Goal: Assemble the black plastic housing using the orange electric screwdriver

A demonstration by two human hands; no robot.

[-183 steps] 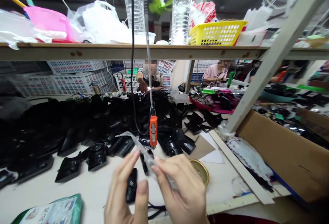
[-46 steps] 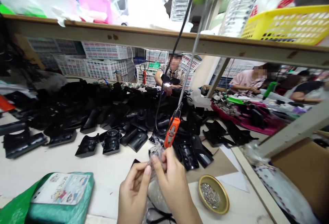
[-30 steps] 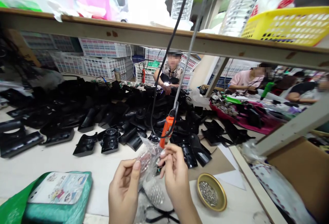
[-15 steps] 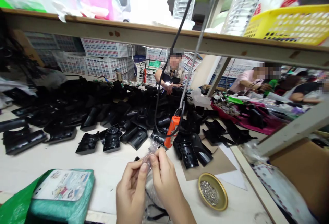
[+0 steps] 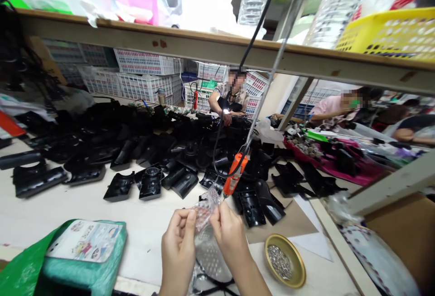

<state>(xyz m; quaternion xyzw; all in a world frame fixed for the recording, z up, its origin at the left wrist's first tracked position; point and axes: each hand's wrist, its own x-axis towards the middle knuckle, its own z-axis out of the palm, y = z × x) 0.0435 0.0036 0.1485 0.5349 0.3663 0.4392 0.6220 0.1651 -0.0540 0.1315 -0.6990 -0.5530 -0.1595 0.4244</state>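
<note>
Both my hands hold a clear bubble wrap bag (image 5: 210, 253) over the near side of the table. My left hand (image 5: 178, 246) pinches its upper edge between thumb and fingers. My right hand (image 5: 233, 237) grips the other side of that edge, a short way apart. Part of the bag stands up above my fingers, and the rest hangs down between my forearms. Black cord or straps (image 5: 212, 282) show at its bottom; I cannot tell if they lie inside it. Just beyond my right hand hangs an orange electric screwdriver (image 5: 236, 172), tip down.
Black plastic housings (image 5: 150, 182) cover the far table. A gold bowl of screws (image 5: 299, 264) stands at right, a green plastic bag (image 5: 25, 264) with a teal packet at left. A shelf beam (image 5: 204, 46) crosses above. A co-worker (image 5: 234, 96) sits opposite.
My hands have moved apart, and the bubble wrap bag, bunched before, is spread wider between them. The view has shifted slightly, and an orange tool now shows at the left edge.
</note>
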